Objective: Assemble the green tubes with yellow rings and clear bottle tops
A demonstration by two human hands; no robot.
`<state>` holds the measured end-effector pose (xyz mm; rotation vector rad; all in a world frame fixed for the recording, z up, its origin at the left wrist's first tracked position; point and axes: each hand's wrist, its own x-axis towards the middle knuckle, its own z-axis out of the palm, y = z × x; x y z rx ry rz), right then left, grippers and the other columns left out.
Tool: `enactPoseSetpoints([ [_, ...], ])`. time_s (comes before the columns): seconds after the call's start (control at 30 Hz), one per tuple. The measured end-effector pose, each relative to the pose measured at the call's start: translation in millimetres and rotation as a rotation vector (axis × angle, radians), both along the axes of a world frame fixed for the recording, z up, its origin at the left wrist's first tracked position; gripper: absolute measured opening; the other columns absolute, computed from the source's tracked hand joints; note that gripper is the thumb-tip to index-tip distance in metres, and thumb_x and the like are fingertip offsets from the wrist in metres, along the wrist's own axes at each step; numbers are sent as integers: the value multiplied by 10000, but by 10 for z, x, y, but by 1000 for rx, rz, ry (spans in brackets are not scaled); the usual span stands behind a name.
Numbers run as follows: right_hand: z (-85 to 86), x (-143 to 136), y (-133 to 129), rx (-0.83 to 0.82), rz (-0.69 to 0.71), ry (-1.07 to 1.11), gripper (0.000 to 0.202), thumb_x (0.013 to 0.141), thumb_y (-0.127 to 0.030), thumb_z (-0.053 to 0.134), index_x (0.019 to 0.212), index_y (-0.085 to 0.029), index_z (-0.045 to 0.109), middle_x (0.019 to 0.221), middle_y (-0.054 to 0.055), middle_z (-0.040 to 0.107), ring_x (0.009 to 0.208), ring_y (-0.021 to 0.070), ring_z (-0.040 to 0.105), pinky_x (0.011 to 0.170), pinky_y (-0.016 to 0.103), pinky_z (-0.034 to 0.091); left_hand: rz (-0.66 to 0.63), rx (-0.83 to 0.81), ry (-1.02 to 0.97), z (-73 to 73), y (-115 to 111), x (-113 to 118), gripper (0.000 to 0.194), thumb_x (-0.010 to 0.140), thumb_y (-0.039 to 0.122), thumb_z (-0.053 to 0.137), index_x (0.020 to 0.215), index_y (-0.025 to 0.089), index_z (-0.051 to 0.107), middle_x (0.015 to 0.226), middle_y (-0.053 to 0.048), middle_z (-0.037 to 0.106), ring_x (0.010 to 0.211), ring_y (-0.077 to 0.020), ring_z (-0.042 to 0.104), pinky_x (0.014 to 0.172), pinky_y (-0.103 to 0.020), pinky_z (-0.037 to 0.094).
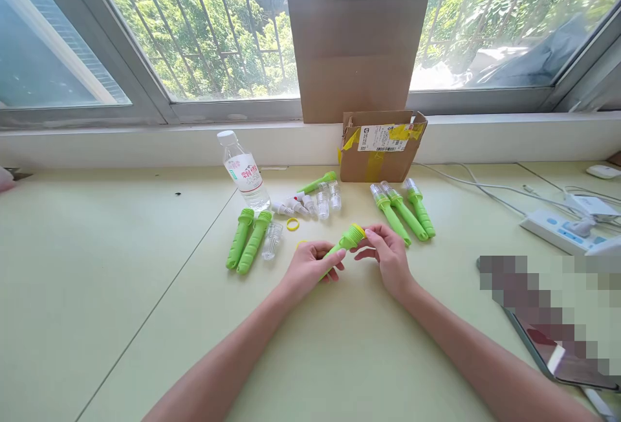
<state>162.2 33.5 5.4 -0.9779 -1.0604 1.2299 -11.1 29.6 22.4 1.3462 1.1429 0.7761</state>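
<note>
My left hand (313, 265) is closed around a green plastic handle (350, 238) with a ribbed, threaded end. A yellow ring (358, 230) sits at that end, and the fingertips of my right hand (388, 255) pinch its edge. Just left of my hands lie two green handles without covers (248, 241) and a clear ribbed cap (272, 241). Another yellow ring (292, 224) rests on the table, and part of a further yellow piece shows behind my left hand. Small white-and-clear pieces (297, 206), two clear caps (323, 202) and one green handle (317, 182) lie behind.
A water bottle (245, 173) stands at the back left. Behind my right hand are a cardboard box (381, 150) and three green handles with clear caps (402, 211). To the right lie a power strip (553, 231), white cables and a phone (538, 344).
</note>
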Motion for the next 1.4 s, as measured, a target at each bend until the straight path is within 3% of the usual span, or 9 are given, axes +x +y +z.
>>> enactPoseSetpoints([
  [0.37,-50,25,37,-155,72,217,206,772,-376,644,739,-206,533,694,3,657,657,193,668,578,304,521,-74,63,26,14,6,-13,366,810,497,580,780,148,688,592,-21,623,525,-119,555,497,-208,437],
  [0.73,-54,69,56,-191,119,301,154,714,-282,643,781,-223,518,710,-15,648,609,160,626,582,297,504,-114,130,56,25,5,-19,397,835,515,527,769,158,685,716,-34,623,661,-139,565,522,-195,445],
  [0.93,-15,112,68,-236,191,262,162,707,-288,634,807,-228,521,738,4,642,647,174,628,612,311,512,-129,122,95,53,6,-43,404,842,518,516,704,153,621,522,27,496,439,-73,432,421,-185,338],
  [1.07,9,144,88,-280,324,284,194,708,-282,617,892,-238,575,807,12,648,677,170,622,623,315,519,-73,89,70,35,4,-46,345,765,501,634,863,173,587,601,28,589,374,-49,390,370,-181,300],
  [1.23,9,166,102,-283,378,322,244,704,-245,599,945,-244,635,834,12,657,674,160,611,632,314,521,-53,78,32,-6,6,-39,337,735,465,682,784,179,510,667,-2,660,367,-55,443,354,-174,329],
  [1.4,16,173,99,-283,440,349,291,725,-253,577,1007,-248,647,967,42,690,691,165,618,667,347,527,-99,87,37,-9,23,-55,300,783,451,623,811,154,601,720,-38,670,474,-104,553,372,-186,385],
])
